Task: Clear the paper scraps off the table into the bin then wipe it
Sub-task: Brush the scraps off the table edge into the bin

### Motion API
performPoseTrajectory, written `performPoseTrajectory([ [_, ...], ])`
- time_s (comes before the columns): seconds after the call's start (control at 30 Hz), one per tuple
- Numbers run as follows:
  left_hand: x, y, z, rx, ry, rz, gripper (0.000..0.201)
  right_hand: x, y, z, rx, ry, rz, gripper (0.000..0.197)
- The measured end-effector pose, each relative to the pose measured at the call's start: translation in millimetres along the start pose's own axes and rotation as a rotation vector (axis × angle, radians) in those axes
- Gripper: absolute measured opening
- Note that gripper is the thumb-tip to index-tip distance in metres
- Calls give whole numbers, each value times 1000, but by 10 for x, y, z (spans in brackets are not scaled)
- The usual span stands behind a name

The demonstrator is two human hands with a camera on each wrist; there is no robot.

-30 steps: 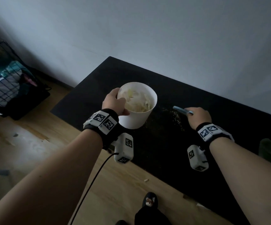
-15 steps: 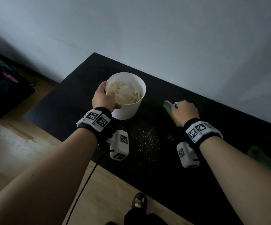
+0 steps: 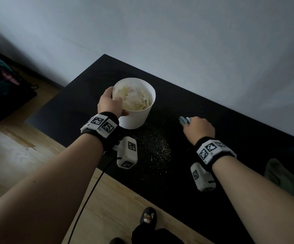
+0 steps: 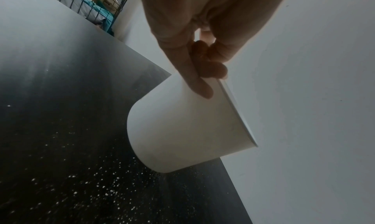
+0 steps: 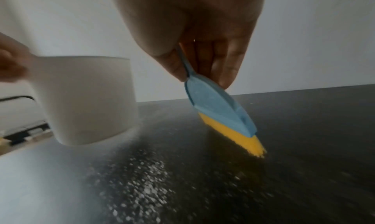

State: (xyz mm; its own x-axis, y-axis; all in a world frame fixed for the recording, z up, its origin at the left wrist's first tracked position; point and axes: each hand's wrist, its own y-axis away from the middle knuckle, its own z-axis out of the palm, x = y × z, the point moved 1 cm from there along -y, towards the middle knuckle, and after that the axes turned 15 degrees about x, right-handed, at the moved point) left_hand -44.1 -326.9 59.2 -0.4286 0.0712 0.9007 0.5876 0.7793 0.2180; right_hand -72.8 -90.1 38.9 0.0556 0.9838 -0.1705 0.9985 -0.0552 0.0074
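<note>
Two hands working over one black bench [image 3: 213, 138], ordered here from largest element to smallest. Bench: running along the pale wall, carrying a dense scatter of fine pale crumbs [image 3: 153, 148] near its front edge, just in front of the bin. Bin [image 3: 137, 111]: white, round, tapering, already holding the larger paper scraps [image 3: 134, 99]; being held at the rim, tilted, base appearing just clear of the bench top in the left wrist view. Left hand [image 3: 110, 104]: gripping the bin rim, thumb [image 4: 194, 83] lying down the outer wall, other fingers curling over the edge. Right hand [image 3: 198, 128]: pinching the handle of a small blue brush [image 5: 215, 105], yellow bristles [image 5: 235, 136] pointing down at the bench, tips at or just above the surface; contact not resolvable.

Step in hand, judged: sweeping the remaining fine debris, large scraps being already binned, wiping not yet begun. Next move calling for: drawing the bristles through the crumb field toward the bin, lowering the tilted rim to or below the bench edge so as to catch the sweep, keeping strokes short to avoid flicking grains onto the wooden floor [image 3: 37, 155].
</note>
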Motion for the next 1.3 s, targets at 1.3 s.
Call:
performPoseTrajectory([
  [1.3,271,-1517,-314,136,87,-90,43,-1746,-1099,239,-130,-236,-234,21],
])
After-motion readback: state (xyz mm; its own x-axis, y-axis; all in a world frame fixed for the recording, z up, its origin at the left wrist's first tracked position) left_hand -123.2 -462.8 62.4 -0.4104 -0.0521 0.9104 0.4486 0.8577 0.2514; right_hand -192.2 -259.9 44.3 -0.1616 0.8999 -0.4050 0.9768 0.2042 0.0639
